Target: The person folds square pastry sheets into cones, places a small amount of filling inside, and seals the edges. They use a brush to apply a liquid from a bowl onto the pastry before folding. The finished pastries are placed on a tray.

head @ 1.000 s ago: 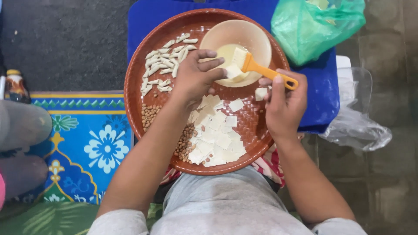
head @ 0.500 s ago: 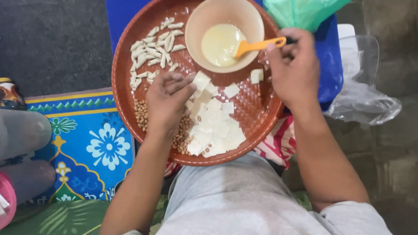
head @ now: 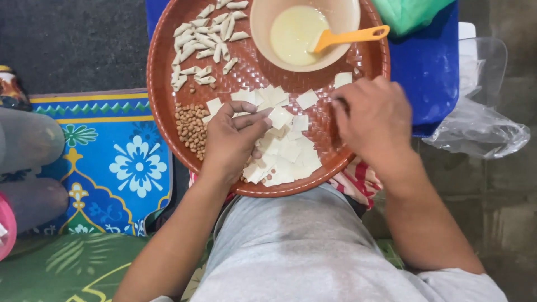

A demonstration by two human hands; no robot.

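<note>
A white dough square (head: 279, 117) is pinched by the left hand (head: 232, 140) over the pile of squares (head: 285, 154) on the round brown tray (head: 358, 61). The right hand (head: 372, 120) is curled loosely beside it, its grasp untellable.

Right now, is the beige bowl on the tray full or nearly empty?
Nearly empty. The beige bowl holds only a shallow pool of pale yellow liquid at the bottom, its inner walls bare, with the orange spatula resting in it.

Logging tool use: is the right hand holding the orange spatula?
No. The orange spatula rests in the bowl, while the right hand lies apart on the tray.
</note>
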